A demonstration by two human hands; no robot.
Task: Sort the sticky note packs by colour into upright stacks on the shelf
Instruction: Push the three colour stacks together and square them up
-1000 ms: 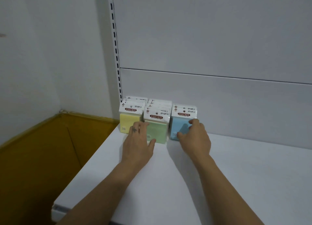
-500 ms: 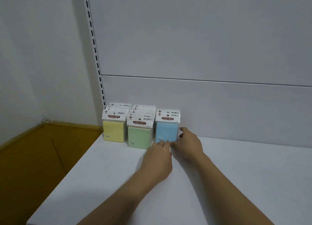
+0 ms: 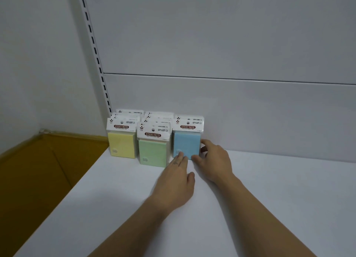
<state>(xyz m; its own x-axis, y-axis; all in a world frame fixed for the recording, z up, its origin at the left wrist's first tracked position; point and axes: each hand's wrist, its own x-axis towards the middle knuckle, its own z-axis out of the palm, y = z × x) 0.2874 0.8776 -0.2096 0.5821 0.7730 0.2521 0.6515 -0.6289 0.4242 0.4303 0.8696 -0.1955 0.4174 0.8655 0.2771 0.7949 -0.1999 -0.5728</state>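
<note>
A: Where's the blue stack (image 3: pixel 186 145)?
B: Upright at the shelf's (image 3: pixel 269 199) back-left corner, beside green (image 3: pixel 153 152) and yellow (image 3: pixel 121 146). The left hand (image 3: pixel 176 183) presses its front, fingers straight; the right hand (image 3: pixel 215 164) cups its right edge.
A: Step?
B: Squaring it, I judge. Next: let go gently.

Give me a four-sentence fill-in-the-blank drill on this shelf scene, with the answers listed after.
The right hand holds the blue stack by its ____ edge.
The left hand touches that stack's ____ face.
The stack between blue and the yellow stack is ____.
The front packs' labels read STICKY ____.
Missing words: right, front, green, NOTE.
</note>
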